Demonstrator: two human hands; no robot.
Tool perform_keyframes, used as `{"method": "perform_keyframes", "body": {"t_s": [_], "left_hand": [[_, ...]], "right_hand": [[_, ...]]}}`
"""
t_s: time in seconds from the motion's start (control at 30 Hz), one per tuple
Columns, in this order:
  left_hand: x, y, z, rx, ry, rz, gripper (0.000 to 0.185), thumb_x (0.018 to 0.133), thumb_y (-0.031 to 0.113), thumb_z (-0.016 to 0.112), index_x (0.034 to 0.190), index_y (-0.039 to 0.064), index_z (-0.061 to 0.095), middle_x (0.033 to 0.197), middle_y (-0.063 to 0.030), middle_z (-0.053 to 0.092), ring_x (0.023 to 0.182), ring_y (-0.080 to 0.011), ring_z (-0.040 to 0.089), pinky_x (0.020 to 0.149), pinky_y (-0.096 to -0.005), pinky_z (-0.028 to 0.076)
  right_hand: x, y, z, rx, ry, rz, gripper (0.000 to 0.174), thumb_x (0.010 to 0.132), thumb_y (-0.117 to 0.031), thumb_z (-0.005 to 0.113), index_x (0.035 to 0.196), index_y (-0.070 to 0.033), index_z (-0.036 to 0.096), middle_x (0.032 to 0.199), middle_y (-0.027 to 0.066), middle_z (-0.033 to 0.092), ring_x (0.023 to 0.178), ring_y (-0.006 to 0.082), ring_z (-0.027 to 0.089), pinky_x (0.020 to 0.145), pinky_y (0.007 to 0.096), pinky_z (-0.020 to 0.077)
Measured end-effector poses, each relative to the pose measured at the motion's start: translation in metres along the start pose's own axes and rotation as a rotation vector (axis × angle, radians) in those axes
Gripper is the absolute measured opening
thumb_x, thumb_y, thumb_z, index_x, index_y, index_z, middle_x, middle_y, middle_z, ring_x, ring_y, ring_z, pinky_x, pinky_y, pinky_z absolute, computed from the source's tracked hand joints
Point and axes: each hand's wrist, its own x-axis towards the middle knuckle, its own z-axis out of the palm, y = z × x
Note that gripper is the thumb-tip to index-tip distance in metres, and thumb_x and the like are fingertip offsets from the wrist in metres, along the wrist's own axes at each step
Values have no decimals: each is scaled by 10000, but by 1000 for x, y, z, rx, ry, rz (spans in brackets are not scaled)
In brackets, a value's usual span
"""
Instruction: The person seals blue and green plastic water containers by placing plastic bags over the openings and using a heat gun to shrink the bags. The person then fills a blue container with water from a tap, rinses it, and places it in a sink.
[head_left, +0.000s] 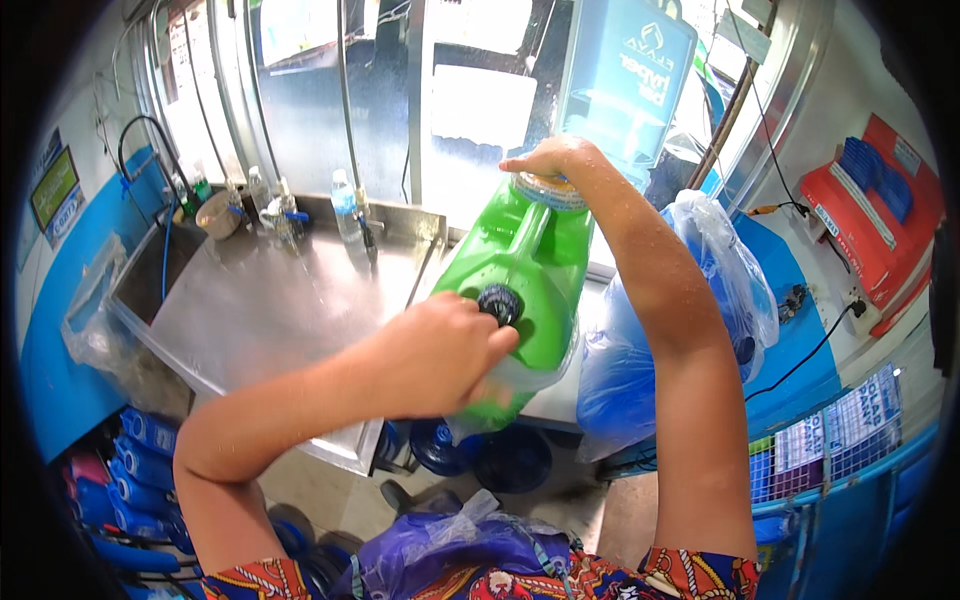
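Observation:
A green plastic water jug with a moulded handle stands in front of me at the counter, just right of the sink. My left hand is curled beside the jug's small black cap. Its lower fingers are blurred, and whether they grip anything is unclear. At the jug's far end my right hand lies over a wide round cap with a printed clear band around it, thumb pointing left. The fingers on the cap's far side are hidden. Clear plastic shows around the jug's lower near edge.
A stainless steel sink counter extends left, with taps and a water bottle at its back. On the right stand a plastic bag of blue things and a wire rack. Blue water containers stand below.

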Motion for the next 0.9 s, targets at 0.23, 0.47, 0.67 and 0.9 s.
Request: {"method": "perform_keyframes", "body": {"t_s": [0.23,0.47,0.67,0.9], "left_hand": [[-10,-20,15,306,350,342,270,734,130,666,995,96,603,809,-26,508,732,-193,560,679,-315,479],[36,-51,-74,-109,308,31,131,756,30,637,885,51,630,813,-81,639,734,-245,651,649,-362,503],[99,-91,-97,-630,870,-63,173,897,134,527,962,1,616,925,-68,654,887,-178,639,885,-297,465],[130,-160,-33,-1050,28,-404,191,874,140,569,980,-2,639,947,-74,658,877,-147,634,762,-260,509]], "right_hand": [[-3,3,-13,-54,-131,-129,1063,621,-732,657,1481,-194,339,1452,206,409,1275,359,477,994,442,434],[-8,6,-15,119,-80,-179,862,700,-644,650,1406,-183,471,1479,140,397,1297,342,455,1029,499,399],[-13,3,-18,51,-351,-87,837,715,-596,630,1446,-261,397,1411,103,488,1280,238,487,1018,391,424],[-17,20,1,34,66,-410,776,717,-598,616,1376,-205,506,1309,122,577,1180,319,568,935,506,478]]}}
